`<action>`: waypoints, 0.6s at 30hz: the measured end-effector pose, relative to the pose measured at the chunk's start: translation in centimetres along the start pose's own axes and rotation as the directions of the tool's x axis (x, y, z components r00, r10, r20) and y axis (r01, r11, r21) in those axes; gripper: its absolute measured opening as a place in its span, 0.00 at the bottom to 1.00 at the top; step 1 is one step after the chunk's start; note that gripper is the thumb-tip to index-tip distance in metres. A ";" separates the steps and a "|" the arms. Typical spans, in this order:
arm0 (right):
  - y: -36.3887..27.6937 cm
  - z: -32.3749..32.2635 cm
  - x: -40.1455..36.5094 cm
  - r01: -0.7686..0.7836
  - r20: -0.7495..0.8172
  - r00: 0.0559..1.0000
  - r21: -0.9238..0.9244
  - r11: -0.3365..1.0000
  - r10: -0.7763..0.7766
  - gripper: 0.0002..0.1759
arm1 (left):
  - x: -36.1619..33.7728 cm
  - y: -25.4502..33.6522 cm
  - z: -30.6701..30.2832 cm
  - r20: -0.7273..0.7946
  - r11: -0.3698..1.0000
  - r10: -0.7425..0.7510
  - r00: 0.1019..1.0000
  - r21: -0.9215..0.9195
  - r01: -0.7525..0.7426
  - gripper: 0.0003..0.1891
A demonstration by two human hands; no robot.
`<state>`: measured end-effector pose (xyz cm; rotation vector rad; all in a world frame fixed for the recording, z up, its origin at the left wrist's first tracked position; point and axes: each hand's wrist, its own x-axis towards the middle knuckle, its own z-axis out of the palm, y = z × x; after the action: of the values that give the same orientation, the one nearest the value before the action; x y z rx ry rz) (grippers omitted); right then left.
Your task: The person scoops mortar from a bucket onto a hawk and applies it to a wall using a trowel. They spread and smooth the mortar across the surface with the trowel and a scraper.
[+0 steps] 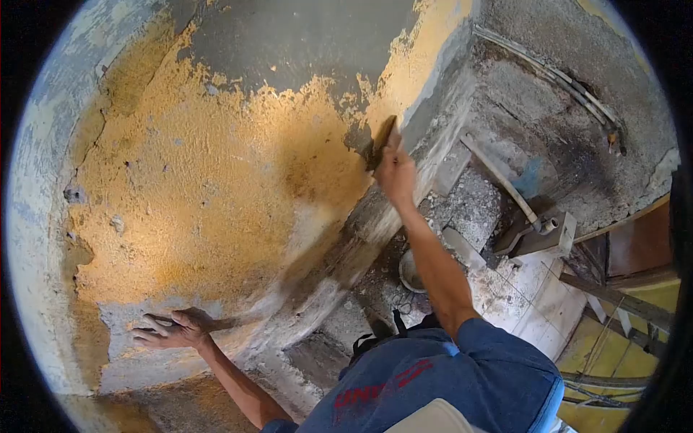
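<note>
My right hand [396, 175] is wrapped around a flat-bladed hand tool [391, 133], a scraper or trowel seen nearly edge-on. The blade lies against the wall beside a small grey patch, near the right border of the yellow area. Rough, flaking yellow coating [209, 180] covers much of the wall [303, 36], with a smooth grey area above it. Lower left, my left hand [173, 330] rests with its fingers spread on a pale grey patch of the wall and holds nothing.
A person in a blue shirt [440, 382] fills the lower middle, with both arms reaching to the wall. A bucket [413, 271] stands among rubble [469, 209]. A pipe [503, 180] slants above the floor at right. Conduits [548, 72] run along the right wall; boards [613, 296] lie lower right.
</note>
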<state>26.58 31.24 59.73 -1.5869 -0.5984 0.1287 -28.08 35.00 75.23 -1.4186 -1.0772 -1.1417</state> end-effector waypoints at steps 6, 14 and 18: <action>-11.7 4.9 -10.3 0.314 -0.058 0.948 -0.011 0.949 -0.314 0.13 | -0.6 -0.4 0.2 -0.002 1.000 0.009 1.000 0.008 -0.009 0.40; -8.4 -7.6 -10.6 -0.157 0.367 0.930 0.298 0.942 0.039 0.17 | -1.0 -1.2 0.4 0.000 1.000 0.004 1.000 0.025 -0.004 0.40; -11.4 -10.4 -7.4 -0.381 0.363 0.923 0.813 0.440 0.128 0.19 | -0.5 -1.0 0.1 0.017 1.000 0.012 1.000 -0.011 -0.012 0.37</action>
<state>21.39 18.54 69.88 -0.6003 -0.3540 0.7730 -29.15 35.22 74.91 -1.4443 -1.0747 -1.1305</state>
